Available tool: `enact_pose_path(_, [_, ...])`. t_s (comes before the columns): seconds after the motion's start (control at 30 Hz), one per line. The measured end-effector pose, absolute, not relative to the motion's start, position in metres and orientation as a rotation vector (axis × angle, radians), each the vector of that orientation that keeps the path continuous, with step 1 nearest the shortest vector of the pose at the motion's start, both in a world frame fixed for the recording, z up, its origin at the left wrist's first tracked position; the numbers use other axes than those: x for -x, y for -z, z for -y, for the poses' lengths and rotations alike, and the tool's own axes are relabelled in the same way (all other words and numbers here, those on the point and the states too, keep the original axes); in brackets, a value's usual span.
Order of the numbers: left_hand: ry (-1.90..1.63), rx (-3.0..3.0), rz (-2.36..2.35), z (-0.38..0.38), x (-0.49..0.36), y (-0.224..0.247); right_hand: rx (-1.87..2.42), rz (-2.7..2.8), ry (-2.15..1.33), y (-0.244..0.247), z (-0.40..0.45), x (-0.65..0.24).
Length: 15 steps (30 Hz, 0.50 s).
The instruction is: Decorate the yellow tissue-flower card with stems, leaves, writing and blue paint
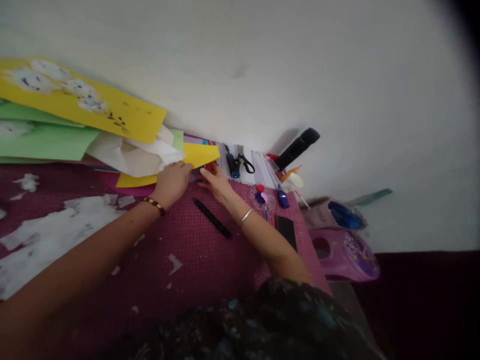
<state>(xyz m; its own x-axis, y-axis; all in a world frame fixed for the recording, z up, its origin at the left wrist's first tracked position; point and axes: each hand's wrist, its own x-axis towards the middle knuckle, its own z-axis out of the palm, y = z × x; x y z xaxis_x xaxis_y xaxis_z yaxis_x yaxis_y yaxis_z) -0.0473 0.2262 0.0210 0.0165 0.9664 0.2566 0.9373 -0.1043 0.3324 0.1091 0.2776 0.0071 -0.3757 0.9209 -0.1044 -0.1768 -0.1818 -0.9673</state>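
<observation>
My left hand (173, 182) is closed at the lower edge of a yellow paper sheet (200, 152), beside crumpled white paper (127, 154). Close to its right, my right hand (216, 182) reaches under that sheet's edge. Its fingers are bent around a small spot with blue and red bits, and what they hold is hidden. A black pen (212, 218) lies on the cloth just below both hands. Black-handled scissors (244, 161) and a blue-and-black tool (232, 164) rest on white paper to the right of my right hand.
Yellow paper painted with white flowers (80, 95) leans over green sheets (48, 142) at the left. White scraps (67, 230) cover the red checked cloth (210, 280). A blue bottle (283, 197), black case (286, 231) and tall black container (298, 149) stand right; a pink stool (337, 250) is beyond.
</observation>
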Motion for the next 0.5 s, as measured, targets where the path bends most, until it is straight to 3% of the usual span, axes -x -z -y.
enact_pose_path(0.17, [-0.496,-2.398,-1.773,-0.237,0.045,-0.023,0.88,1.259,-1.481,-0.004,-0.28,-0.101])
enact_pose_path(0.5, [-0.346,-2.478,-1.459,-0.291,0.079,-0.036,0.633,1.195,-1.701,0.017,-0.289,-0.11])
